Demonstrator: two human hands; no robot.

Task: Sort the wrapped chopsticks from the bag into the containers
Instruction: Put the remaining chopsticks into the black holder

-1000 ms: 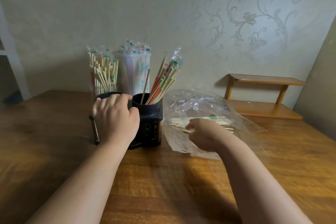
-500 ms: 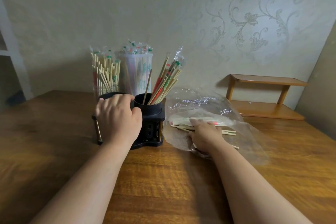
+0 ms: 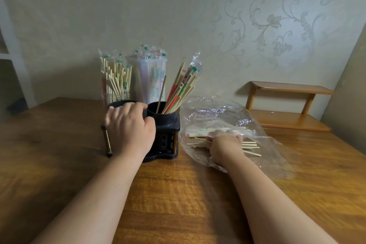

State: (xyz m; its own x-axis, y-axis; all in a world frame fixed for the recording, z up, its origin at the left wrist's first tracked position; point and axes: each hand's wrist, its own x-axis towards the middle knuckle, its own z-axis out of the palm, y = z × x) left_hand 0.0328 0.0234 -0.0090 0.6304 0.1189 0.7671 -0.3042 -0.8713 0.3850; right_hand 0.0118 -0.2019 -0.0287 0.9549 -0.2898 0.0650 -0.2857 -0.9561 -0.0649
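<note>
A black twin-cup holder [image 3: 168, 125] stands mid-table. Its right cup holds several chopsticks [image 3: 179, 93], some in red or green printed wrappers. My left hand [image 3: 129, 128] grips the rim of the left cup, fingers curled over it. A clear plastic bag [image 3: 227, 112] lies to the right of the holder. Inside it lie wrapped chopsticks [image 3: 210, 131] and bare wooden ones [image 3: 250, 145]. My right hand [image 3: 224, 147] is inside the bag's mouth, fingers curled down onto the sticks. The fingertips are hidden under my hand.
Behind the holder stand a clear glass [image 3: 115, 85] full of chopsticks and a tall translucent container [image 3: 148, 77] of wrapped ones. A small wooden shelf [image 3: 287, 105] sits at the back right of the wooden table [image 3: 178, 194]. The wall is close behind.
My right hand dropped from the lifted bag and slid further in, onto the chopsticks. The bag has settled flatter. My left hand has stayed on the holder.
</note>
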